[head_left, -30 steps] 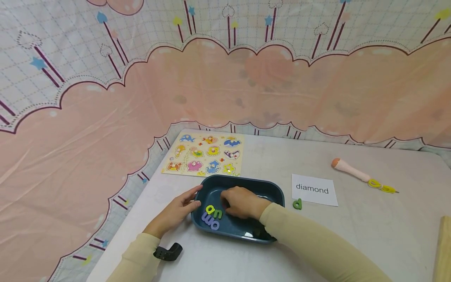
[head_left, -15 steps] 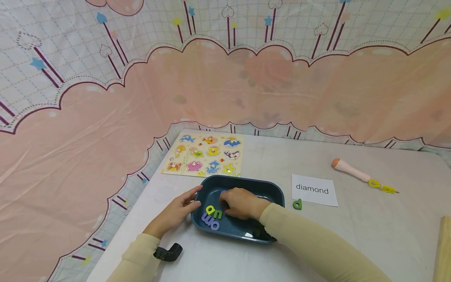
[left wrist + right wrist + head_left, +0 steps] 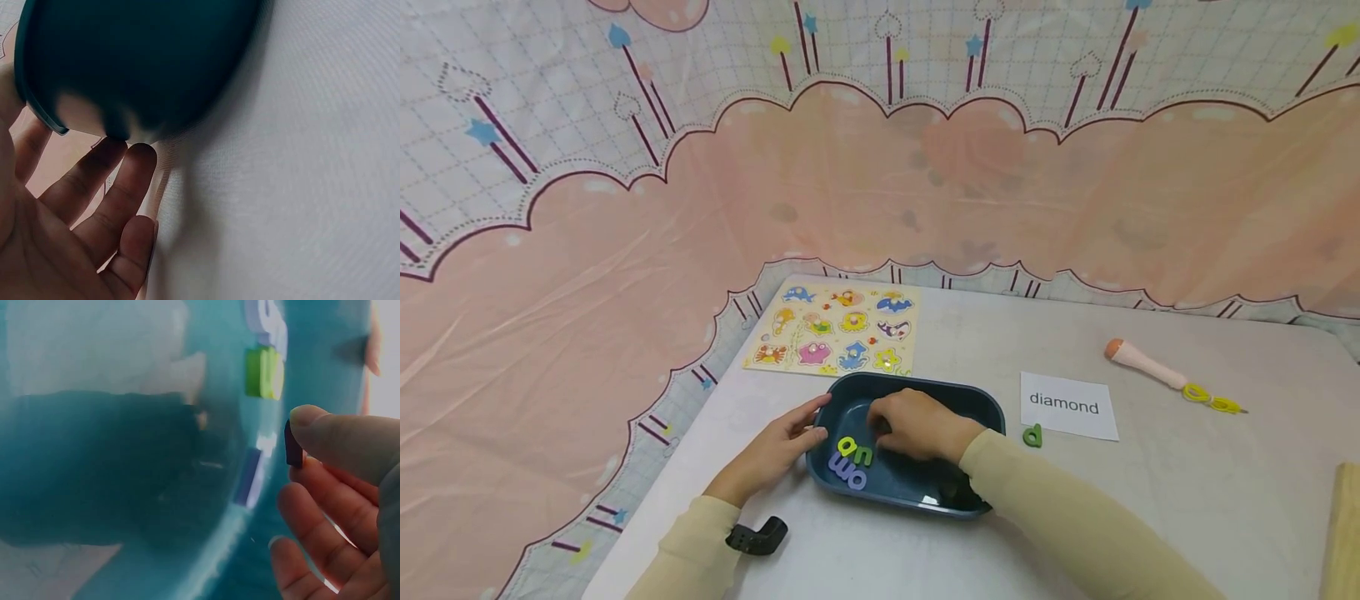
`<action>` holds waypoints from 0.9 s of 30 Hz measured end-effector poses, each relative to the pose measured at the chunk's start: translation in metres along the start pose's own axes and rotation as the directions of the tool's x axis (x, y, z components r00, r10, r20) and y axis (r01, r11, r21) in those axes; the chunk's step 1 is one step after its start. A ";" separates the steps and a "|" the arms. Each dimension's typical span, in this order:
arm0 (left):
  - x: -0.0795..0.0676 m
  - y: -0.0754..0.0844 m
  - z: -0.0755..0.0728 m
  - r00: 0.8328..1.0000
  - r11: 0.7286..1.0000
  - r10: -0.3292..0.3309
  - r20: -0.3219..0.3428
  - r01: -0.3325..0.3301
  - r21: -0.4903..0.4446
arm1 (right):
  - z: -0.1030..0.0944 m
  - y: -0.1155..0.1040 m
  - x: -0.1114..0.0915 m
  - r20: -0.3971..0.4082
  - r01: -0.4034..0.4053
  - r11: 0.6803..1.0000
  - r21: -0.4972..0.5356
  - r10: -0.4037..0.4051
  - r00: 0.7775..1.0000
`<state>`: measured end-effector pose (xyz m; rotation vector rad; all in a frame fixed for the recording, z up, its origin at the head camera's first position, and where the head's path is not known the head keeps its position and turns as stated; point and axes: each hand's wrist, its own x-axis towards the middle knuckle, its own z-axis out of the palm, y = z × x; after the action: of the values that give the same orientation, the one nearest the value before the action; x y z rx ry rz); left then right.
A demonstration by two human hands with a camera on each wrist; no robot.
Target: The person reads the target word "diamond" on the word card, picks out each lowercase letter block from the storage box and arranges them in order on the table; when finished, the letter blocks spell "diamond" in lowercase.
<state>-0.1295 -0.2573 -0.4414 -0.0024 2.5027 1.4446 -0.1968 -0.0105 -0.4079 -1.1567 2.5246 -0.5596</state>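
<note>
My right hand (image 3: 917, 423) reaches into the dark blue tray (image 3: 988, 417). In the right wrist view its thumb and index finger pinch a small dark purplish letter piece (image 3: 292, 444), seen edge-on, so its letter does not show. A purple piece (image 3: 251, 478) lies on the tray floor beside those fingers. Left of the hand are a yellow letter (image 3: 847, 446), a green n (image 3: 863, 456) and purple letters (image 3: 847, 472). My left hand (image 3: 775, 447) rests at the tray's left end, its extended fingers touching the outer wall.
Right of the tray lies a white card reading "diamond" (image 3: 1064, 405), with a green d (image 3: 1033, 435) below it. Behind the tray is a sea-animal puzzle board (image 3: 831, 329). A pink microphone-like toy (image 3: 1146, 364) with yellow cord and a wooden edge (image 3: 1341, 533) are at right.
My right hand stays inside the tray and shifts only slightly. A purple bit visible at its fingertips half a second ago is now hidden in the head view. The left hand stays put.
</note>
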 end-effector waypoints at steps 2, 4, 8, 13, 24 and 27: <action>0.000 0.001 0.000 1.000 1.000 0.001 0.003 -0.001 0.001 | -0.004 0.002 -0.002 -0.025 0.007 1.000 0.004 -0.007 1.000; 0.001 0.001 -0.001 1.000 1.000 0.003 0.003 -0.003 0.005 | -0.009 0.004 -0.005 -0.054 0.018 1.000 0.007 -0.018 0.998; 0.001 0.003 -0.001 1.000 1.000 0.007 0.004 -0.007 0.016 | -0.019 0.005 -0.013 -0.103 0.016 0.999 0.032 -0.013 0.995; 0.001 0.003 0.000 1.000 1.000 0.010 0.000 -0.010 0.027 | -0.031 0.005 -0.024 -0.146 0.002 0.999 0.055 0.006 0.989; 0.002 0.001 0.001 1.000 1.000 0.010 -0.003 -0.010 0.029 | -0.055 0.011 -0.054 -0.229 -0.001 0.999 0.038 0.010 0.973; 0.002 0.000 0.001 1.000 1.000 0.012 -0.003 -0.012 0.029 | -0.059 0.016 -0.061 -0.250 -0.006 1.000 0.022 0.011 0.968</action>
<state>-0.1309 -0.2558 -0.4419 0.0154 2.5299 1.4136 -0.1939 0.0589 -0.3565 -1.1298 2.7238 -0.7714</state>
